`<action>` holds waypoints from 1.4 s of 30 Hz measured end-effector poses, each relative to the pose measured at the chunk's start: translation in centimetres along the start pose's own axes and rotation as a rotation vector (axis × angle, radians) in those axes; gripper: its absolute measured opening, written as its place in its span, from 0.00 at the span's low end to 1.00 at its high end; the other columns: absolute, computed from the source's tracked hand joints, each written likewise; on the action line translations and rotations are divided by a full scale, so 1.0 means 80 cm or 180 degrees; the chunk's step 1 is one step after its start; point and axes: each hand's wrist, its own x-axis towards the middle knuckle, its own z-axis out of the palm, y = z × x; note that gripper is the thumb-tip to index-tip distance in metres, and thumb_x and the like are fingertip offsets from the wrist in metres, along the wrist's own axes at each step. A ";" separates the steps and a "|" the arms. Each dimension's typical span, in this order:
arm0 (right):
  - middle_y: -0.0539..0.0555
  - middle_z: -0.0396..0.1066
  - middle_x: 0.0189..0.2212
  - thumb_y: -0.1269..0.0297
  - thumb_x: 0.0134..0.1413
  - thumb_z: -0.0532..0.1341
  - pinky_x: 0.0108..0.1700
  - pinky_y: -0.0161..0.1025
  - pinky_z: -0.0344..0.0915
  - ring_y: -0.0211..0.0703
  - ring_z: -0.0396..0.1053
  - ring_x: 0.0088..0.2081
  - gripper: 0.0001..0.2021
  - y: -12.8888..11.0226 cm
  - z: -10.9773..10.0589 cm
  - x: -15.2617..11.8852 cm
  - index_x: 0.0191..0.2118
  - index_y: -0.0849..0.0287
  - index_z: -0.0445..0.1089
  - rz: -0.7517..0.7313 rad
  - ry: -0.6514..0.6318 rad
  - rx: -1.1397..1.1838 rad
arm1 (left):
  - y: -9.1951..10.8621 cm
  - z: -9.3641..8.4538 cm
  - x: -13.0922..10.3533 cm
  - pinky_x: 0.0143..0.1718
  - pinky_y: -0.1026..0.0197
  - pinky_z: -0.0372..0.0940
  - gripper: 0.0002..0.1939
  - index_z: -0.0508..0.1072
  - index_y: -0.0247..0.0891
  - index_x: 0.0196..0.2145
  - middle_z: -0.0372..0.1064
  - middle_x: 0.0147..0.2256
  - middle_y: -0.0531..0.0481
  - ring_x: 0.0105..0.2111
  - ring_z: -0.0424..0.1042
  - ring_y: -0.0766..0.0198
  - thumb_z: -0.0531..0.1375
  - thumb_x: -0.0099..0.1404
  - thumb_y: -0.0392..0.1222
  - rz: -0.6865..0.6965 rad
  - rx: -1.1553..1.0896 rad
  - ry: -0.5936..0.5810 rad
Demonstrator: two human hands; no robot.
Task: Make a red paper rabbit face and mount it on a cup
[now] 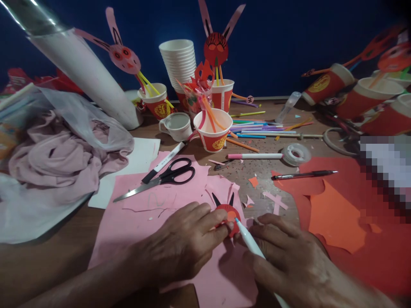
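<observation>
A small red paper disc [227, 207] with black pointed ears and an orange spot lies over pink paper [141, 226]. My left hand [188, 239] closes its fingertips on the disc's left and lower edge, hiding part of it. A white felt-tip pen [252, 244] is gripped in my right hand [282, 252], its blue tip at the orange spot. I cannot tell whether the tip is touching. Black-handled scissors [176, 173] and a black-and-white marker [165, 161] lie on the pink paper. Pink scraps [276, 201] lie beyond my right hand.
Red cups [213, 137] with straws and paper rabbit faces [124, 59] stand along the back, near stacked white cups [178, 60]. Clear tape [296, 155], a black pen [305, 175] and red paper [385, 256] are at right. A plastic bag with cloth [61, 149] sits left.
</observation>
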 end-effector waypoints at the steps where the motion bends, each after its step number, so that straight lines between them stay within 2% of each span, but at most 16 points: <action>1: 0.51 0.74 0.28 0.79 0.55 0.52 0.48 0.41 0.64 0.39 0.70 0.34 0.12 0.000 0.000 0.000 0.28 0.56 0.66 0.0010 0.0005 0.0016 | 0.000 0.000 0.000 0.29 0.58 0.54 0.16 0.63 0.36 0.44 0.66 0.41 0.48 0.31 0.59 0.61 0.50 0.58 0.26 -0.0001 -0.0007 0.0012; 7: 0.53 0.75 0.33 0.80 0.55 0.49 0.49 0.41 0.64 0.40 0.71 0.38 0.14 0.000 0.002 -0.001 0.31 0.57 0.68 0.0072 -0.0057 0.0180 | 0.002 -0.005 0.001 0.31 0.60 0.57 0.13 0.64 0.36 0.40 0.66 0.39 0.48 0.32 0.61 0.61 0.50 0.58 0.26 -0.0048 -0.0058 0.0008; 13: 0.55 0.75 0.37 0.78 0.58 0.46 0.49 0.41 0.65 0.40 0.71 0.39 0.16 -0.002 0.006 -0.004 0.30 0.57 0.68 0.0174 -0.0082 0.0447 | -0.001 -0.007 0.001 0.32 0.60 0.58 0.13 0.65 0.35 0.41 0.66 0.39 0.47 0.33 0.62 0.61 0.51 0.59 0.26 -0.0018 -0.0113 0.0042; 16: 0.56 0.75 0.39 0.77 0.58 0.47 0.50 0.42 0.64 0.41 0.71 0.42 0.15 -0.001 0.008 -0.006 0.33 0.56 0.69 0.0107 -0.0082 0.0381 | -0.002 -0.007 0.001 0.33 0.60 0.59 0.14 0.66 0.34 0.42 0.66 0.39 0.46 0.33 0.62 0.61 0.51 0.59 0.27 0.0002 -0.0103 0.0045; 22: 0.54 0.76 0.37 0.78 0.58 0.46 0.52 0.42 0.62 0.41 0.71 0.41 0.16 0.003 0.014 -0.007 0.35 0.56 0.69 0.0075 -0.0100 0.0229 | -0.003 -0.009 0.001 0.34 0.59 0.60 0.15 0.66 0.34 0.44 0.66 0.40 0.47 0.35 0.62 0.61 0.52 0.58 0.28 0.0012 -0.0092 -0.0019; 28: 0.55 0.75 0.40 0.79 0.57 0.47 0.52 0.43 0.62 0.42 0.70 0.43 0.15 0.003 0.009 -0.008 0.36 0.57 0.69 0.0093 -0.0154 0.0233 | -0.004 -0.008 0.001 0.34 0.59 0.59 0.15 0.66 0.35 0.44 0.66 0.43 0.48 0.36 0.62 0.61 0.52 0.59 0.29 0.0011 -0.0151 -0.0020; 33: 0.54 0.75 0.34 0.77 0.58 0.48 0.48 0.40 0.64 0.42 0.69 0.45 0.13 0.014 0.004 -0.003 0.39 0.57 0.67 0.0096 -0.0041 0.0441 | -0.005 -0.008 -0.001 0.34 0.60 0.59 0.13 0.66 0.36 0.43 0.65 0.43 0.47 0.35 0.62 0.61 0.53 0.60 0.30 -0.0030 -0.0196 -0.0111; 37: 0.57 0.75 0.37 0.76 0.54 0.52 0.44 0.42 0.66 0.45 0.69 0.46 0.12 0.017 0.009 0.002 0.43 0.57 0.64 0.0373 0.0187 0.0303 | -0.005 -0.007 -0.001 0.35 0.58 0.59 0.14 0.66 0.35 0.44 0.65 0.41 0.47 0.35 0.63 0.60 0.52 0.60 0.31 -0.0043 -0.0230 -0.0080; 42: 0.59 0.74 0.41 0.73 0.50 0.54 0.42 0.44 0.66 0.50 0.68 0.46 0.15 0.015 0.014 0.000 0.45 0.58 0.62 0.0385 0.0043 0.0170 | -0.006 -0.007 0.000 0.33 0.58 0.59 0.13 0.67 0.35 0.43 0.66 0.39 0.48 0.33 0.62 0.61 0.53 0.60 0.31 -0.0067 -0.0246 -0.0141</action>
